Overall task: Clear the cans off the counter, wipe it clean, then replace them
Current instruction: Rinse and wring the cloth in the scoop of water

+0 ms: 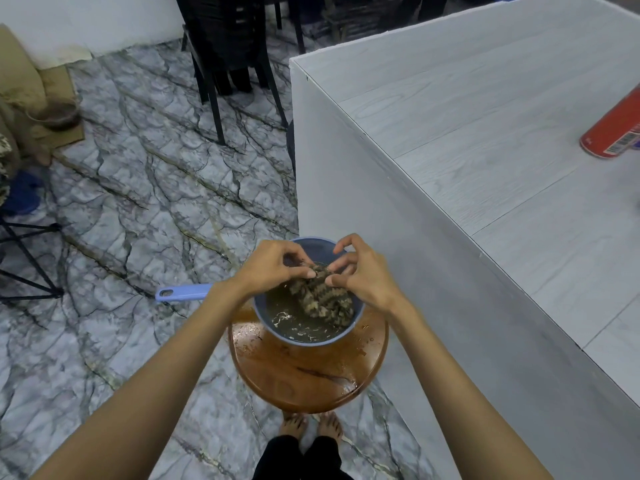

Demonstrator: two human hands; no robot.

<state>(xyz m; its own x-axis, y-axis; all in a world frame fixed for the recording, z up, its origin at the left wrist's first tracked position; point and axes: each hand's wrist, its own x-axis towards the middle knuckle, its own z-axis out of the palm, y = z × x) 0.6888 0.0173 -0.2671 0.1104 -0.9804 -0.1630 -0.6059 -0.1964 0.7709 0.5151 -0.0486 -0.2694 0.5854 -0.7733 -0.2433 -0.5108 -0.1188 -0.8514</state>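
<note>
A wet, dark patterned cloth [323, 301] hangs into a blue dipper [358, 315] of murky water that rests on a round wooden stool [308, 379]. My left hand [273, 268] and my right hand [363, 275] both pinch the cloth's top edge above the water. A red can [614, 128] stands on the white counter [485, 140] at the far right, cut off by the frame edge.
The dipper's light blue handle [181, 293] sticks out to the left. Black chairs [232, 60] stand behind the counter's far corner. A bowl [57, 116] on cardboard sits on the marble floor at left. My bare feet [311, 426] are just behind the stool.
</note>
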